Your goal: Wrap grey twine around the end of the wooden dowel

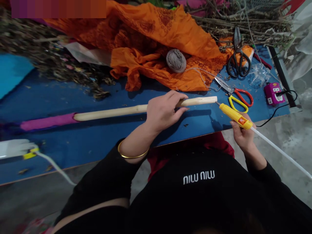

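My left hand (163,110) is wrapped from above round a pale wooden stick (112,112), which lies along the blue table. Pink-purple wrapping (48,122) covers the stick's left part. In my right hand (243,135) is a yellow glue gun (234,116) with a long white glue stick (280,151) running out of its back. The gun's nozzle is at the bare right end of the wooden stick; whether they touch I cannot tell. My right fingers close round the gun's body. Scissors with red and yellow handles (241,99) lie just beyond the gun.
Orange patterned cloth (156,29) with a ball of grey yarn (175,60) covers the back. Black-handled shears (238,61) lie by dry stems (263,27). A purple power socket (274,94) with a black cable sits near the table's right edge. A white device (14,149) with a cord stands left.
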### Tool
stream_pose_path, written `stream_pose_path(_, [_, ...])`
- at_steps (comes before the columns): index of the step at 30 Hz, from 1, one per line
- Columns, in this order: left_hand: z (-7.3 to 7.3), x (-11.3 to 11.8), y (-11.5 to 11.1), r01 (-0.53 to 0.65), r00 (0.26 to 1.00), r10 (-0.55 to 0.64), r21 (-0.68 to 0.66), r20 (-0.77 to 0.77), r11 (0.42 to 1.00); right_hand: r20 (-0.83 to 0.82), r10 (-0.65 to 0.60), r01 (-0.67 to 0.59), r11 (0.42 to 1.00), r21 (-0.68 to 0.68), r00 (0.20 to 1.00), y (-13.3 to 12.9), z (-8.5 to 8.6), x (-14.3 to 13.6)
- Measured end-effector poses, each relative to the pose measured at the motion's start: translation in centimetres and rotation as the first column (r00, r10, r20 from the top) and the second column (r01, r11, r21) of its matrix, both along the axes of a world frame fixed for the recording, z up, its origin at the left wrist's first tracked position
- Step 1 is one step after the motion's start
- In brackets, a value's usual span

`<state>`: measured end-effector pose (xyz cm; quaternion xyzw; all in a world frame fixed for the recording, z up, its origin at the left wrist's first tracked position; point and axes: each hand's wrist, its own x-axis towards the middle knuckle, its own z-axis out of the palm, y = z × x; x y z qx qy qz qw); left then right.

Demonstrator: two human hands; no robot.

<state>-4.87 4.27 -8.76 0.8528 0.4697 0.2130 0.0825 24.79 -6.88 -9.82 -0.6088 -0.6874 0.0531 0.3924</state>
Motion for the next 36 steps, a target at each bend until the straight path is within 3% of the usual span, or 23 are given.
stream_pose_path(36, [-0.2,0.02,0.08,-0.029,0.999,0.028,0.023,0.022,0.999,0.022,0.005,-0.007,0.997,0.081,1.0,0.19,0.56,-0.28])
